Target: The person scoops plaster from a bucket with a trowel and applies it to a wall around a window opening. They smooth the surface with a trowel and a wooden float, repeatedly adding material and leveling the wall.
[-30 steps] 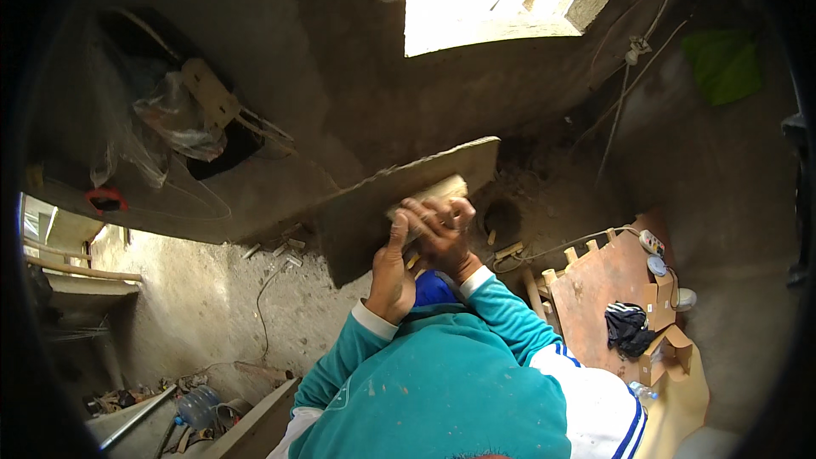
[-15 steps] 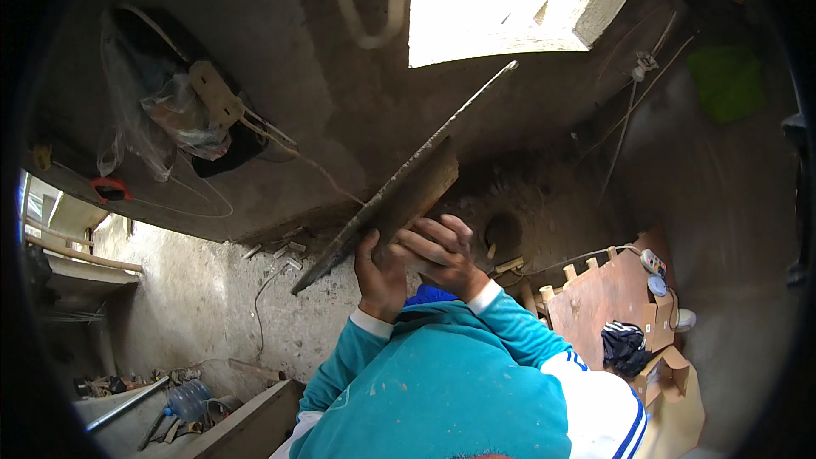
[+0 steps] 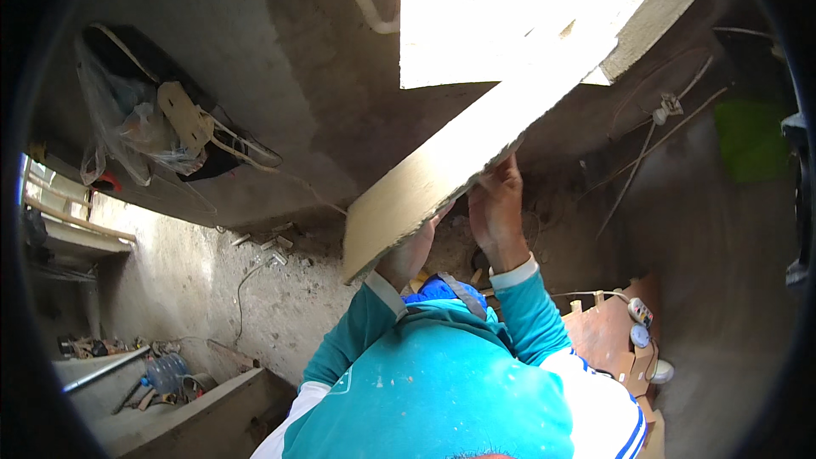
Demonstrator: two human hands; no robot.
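A long pale flat board (image 3: 433,170) with a rough, crusted edge is tilted in front of me, its far end lost in the bright window light. My left hand (image 3: 410,257) is under the board's near part, its fingers mostly hidden behind it. Farther along the rough lower edge, my right hand (image 3: 497,214) grips the board from below, with the fingertips partly hidden. Both hands appear closed on this one board.
On the wall to the left hang plastic bags (image 3: 136,127) and a pale power strip (image 3: 184,119). A bright window opening (image 3: 476,17) lies ahead. Brown sheeting (image 3: 605,323) with a socket block (image 3: 640,312) stands at right. A water bottle (image 3: 166,376) lies lower left.
The board has turned from nearly edge-on to show its broad pale face, and it has risen toward the window. My right hand has moved right and up along it; my left is now more hidden.
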